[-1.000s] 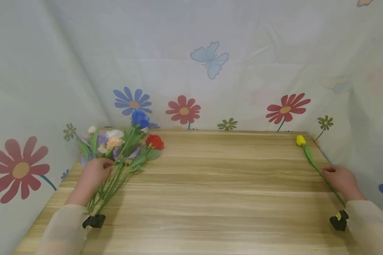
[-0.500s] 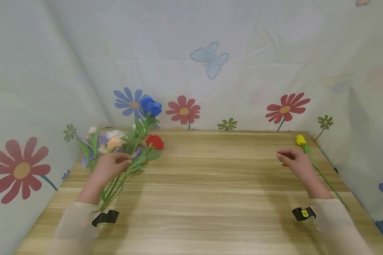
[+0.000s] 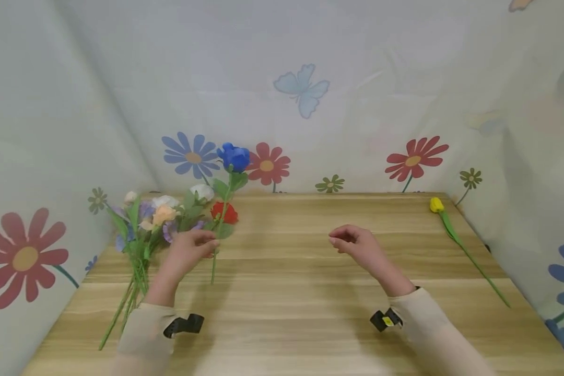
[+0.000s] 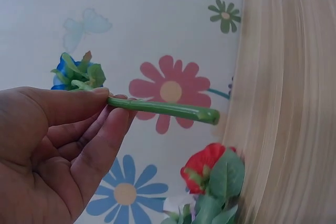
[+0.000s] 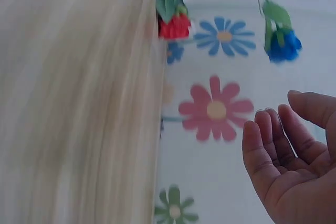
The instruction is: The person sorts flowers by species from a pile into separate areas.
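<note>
My left hand [image 3: 188, 253] pinches the green stem of a blue rose [image 3: 234, 157] between thumb and fingers, holding it upright above the table. In the left wrist view the cut end of the stem [image 4: 173, 109] sticks out past the fingertips. Beside that hand, at the table's left, lies a bunch of artificial flowers: a peach bloom [image 3: 163, 214], white blooms [image 3: 202, 192], purple ones and a red rose [image 3: 224, 212]. Over the middle of the table my right hand [image 3: 362, 248] holds nothing, its fingers loosely bent and the thumb apart from them in the right wrist view [image 5: 294, 156].
A single yellow tulip [image 3: 436, 205] with a long stem lies along the right side of the wooden table [image 3: 282, 313]. Pale cloth printed with flowers and a butterfly [image 3: 303, 90] hangs behind and at both sides. Loose stems [image 3: 117, 313] point toward the table's near left.
My right hand has left the yellow tulip's stem and moved left to mid-table. My left hand has drawn the blue rose out of the bunch, moving right.
</note>
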Demonstrator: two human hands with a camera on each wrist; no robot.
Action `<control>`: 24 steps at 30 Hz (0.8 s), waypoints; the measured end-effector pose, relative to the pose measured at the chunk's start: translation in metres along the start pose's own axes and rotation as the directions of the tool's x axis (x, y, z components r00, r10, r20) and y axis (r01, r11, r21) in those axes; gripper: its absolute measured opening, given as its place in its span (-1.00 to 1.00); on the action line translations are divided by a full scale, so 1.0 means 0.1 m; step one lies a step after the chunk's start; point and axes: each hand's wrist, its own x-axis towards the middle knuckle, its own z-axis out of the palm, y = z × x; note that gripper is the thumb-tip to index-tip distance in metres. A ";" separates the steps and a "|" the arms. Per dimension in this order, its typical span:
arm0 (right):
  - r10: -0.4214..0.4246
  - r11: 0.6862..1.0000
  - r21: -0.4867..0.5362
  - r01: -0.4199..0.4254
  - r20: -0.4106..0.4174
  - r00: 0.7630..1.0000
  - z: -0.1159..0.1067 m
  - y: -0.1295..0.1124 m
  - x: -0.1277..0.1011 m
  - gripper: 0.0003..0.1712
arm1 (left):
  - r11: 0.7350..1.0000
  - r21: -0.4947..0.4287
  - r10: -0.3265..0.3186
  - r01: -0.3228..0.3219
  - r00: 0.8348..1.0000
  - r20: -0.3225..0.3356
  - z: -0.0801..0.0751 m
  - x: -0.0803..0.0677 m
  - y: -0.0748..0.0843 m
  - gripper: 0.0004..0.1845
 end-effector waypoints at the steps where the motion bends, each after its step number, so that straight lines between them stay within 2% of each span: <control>1: -0.010 1.000 0.017 0.010 0.016 1.000 0.08 -0.02 0.02 -0.70 | 1.000 -0.012 0.003 -0.002 1.000 0.004 0.02 0.00 0.02 -0.59; 7: -0.044 0.995 0.094 0.035 0.096 0.994 0.51 -0.12 0.10 -0.72 | 0.998 -0.061 0.005 -0.005 1.000 0.012 0.14 0.04 0.11 -0.60; 11: -0.062 0.984 0.170 0.042 0.110 0.992 0.69 -0.19 0.16 -0.70 | 0.997 -0.083 0.005 -0.004 1.000 0.005 0.23 0.07 0.15 -0.59; 17: -0.032 0.956 0.292 0.001 0.103 0.994 0.87 -0.27 0.23 -0.68 | 0.987 -0.158 -0.007 0.007 1.000 -0.002 0.41 0.11 0.27 -0.60; 24: -0.034 0.935 0.355 -0.004 0.102 0.994 0.99 -0.37 0.24 -0.63 | 0.978 -0.209 -0.004 -0.005 0.999 -0.040 0.62 0.18 0.37 -0.67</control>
